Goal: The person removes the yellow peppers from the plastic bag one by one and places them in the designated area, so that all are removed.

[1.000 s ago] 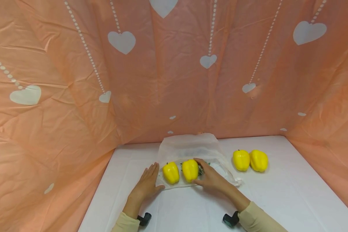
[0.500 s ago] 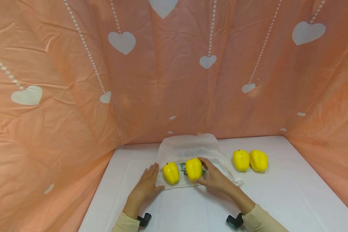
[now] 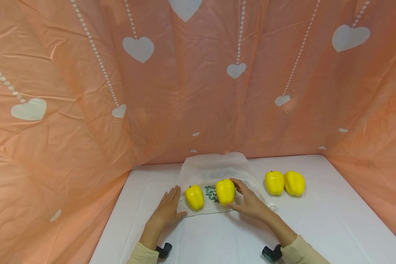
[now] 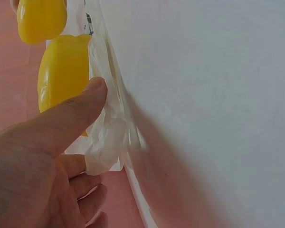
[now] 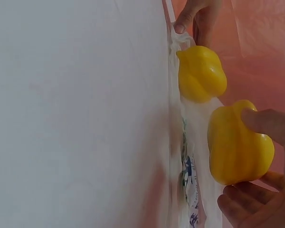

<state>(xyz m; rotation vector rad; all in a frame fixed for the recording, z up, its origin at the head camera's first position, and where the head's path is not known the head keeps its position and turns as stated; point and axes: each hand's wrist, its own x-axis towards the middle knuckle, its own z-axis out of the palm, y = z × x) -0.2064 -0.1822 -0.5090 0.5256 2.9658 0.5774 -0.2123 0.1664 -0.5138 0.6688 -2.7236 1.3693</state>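
A thin white bag (image 3: 217, 165) with a green leaf print lies flat on the table. On its left part sits a yellow bell pepper (image 3: 194, 197). My left hand (image 3: 166, 207) rests along the bag's left edge, fingers straight and thumb spread; the left wrist view shows the thumb (image 4: 80, 104) at the crumpled bag edge (image 4: 107, 142). With fingers and thumb on either side, my right hand (image 3: 250, 201) holds a second yellow bell pepper (image 3: 225, 192) over the bag's printed part. In the right wrist view this bell pepper (image 5: 240, 145) appears close above the bag.
Two more yellow bell peppers, one (image 3: 274, 182) beside the other (image 3: 294, 183), stand right of the bag. The white table (image 3: 323, 220) meets an orange curtain (image 3: 211, 110) with white hearts at the back and sides.
My right hand has moved a little to the right with the bell pepper, widening the gap to the left one and uncovering more of the leaf print. My left hand has stayed put.
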